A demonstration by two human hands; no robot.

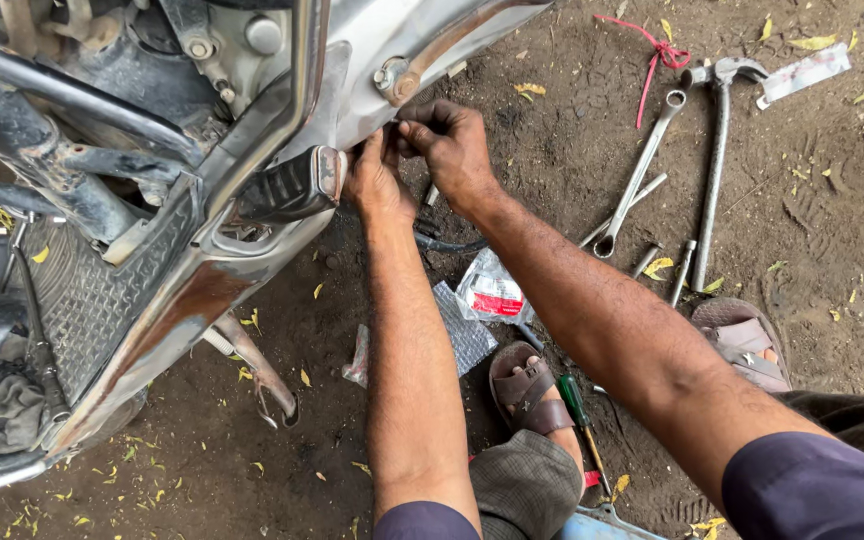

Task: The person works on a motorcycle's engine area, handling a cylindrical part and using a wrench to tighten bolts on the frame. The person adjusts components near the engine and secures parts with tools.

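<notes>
Grey metal scooter body panel [392,60], scuffed and rust-edged, runs across the upper left of your view, and both your hands meet at its lower edge. Your left hand [377,180] is pressed up against the panel just beside the black ribbed rubber footrest [292,185], fingers bunched together; what they hold, if anything, you cannot tell from here. Your right hand [452,145] touches the left one, its thumb and fingertips pinched tight on something too small to make out at the panel edge, below a rusty bolt [397,78].

Under your forearms, on the brown dirt ground [832,250], lie a clear plastic packet with a red label [492,292] and a silvery patterned sheet [464,335], close together. A green-handled screwdriver [577,410] lies beside your brown sandal [524,390]. Well to the right, a long steel ring spanner [637,180] and a bent steel bar tool [714,150] lie side by side, with a red string [657,55] near their upper ends. A grey rag [7,410] sits on the scooter's floorboard at far left.
</notes>
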